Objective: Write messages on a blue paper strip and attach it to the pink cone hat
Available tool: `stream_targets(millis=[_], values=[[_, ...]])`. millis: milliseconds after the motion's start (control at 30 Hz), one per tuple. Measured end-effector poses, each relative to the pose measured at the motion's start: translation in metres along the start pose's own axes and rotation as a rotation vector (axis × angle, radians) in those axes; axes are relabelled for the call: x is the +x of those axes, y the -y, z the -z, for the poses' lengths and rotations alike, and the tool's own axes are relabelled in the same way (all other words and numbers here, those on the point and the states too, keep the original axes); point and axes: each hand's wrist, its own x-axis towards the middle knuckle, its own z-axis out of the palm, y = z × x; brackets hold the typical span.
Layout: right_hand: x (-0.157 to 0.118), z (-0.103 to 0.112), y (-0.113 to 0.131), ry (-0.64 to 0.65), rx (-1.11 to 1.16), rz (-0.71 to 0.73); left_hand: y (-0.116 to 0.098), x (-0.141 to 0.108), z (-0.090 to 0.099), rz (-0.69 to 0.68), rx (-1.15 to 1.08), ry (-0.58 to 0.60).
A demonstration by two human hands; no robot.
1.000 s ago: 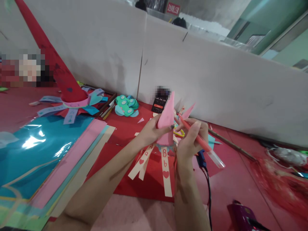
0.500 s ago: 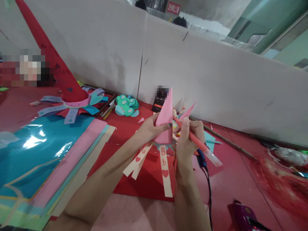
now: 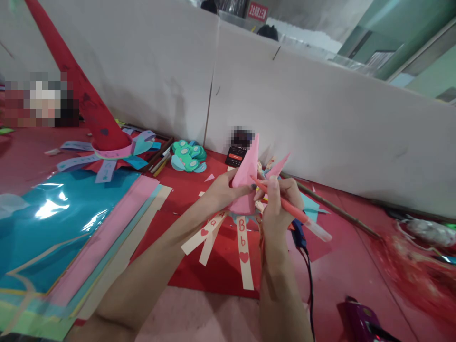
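A pink paper cone stands upright in my left hand, whose fingers wrap round its lower part. From its base hang cream strips with red letters and hearts, one marked "B b" and another marked "A a". My right hand is closed on a red marker. The marker's tip is at the right side of the cone; whether it touches the paper I cannot tell. Behind my right hand, a second pink cone is partly hidden.
At left, a tall red cone with paper strips stands behind a blue glossy sheet and coloured papers. Green paper shapes and a phone lie by the wall. At right are a stick and a purple tool.
The cone has tilted slightly to the right and the strips have swung a little. The marker's tip has shifted slightly left and down over the cone.
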Motion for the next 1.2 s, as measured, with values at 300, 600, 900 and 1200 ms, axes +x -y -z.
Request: stream_targets(millis=[300, 600, 900, 1200], values=[[-0.001, -0.001, 0.003, -0.087, 0.056, 0.027, 0.009, 0.003, -0.001, -0.009, -0.088, 0.011], [0.0, -0.002, 0.002, -0.137, -0.077, 0.05, 0.001, 0.0, -0.003, 0.018, -0.091, 0.105], [0.0, 0.0, 0.001, -0.099, -0.111, 0.027, 0.009, 0.002, -0.002, -0.068, -0.077, 0.149], [0.0, 0.001, -0.003, -0.108, -0.193, 0.004, 0.011, 0.002, -0.002, -0.101, -0.084, 0.166]])
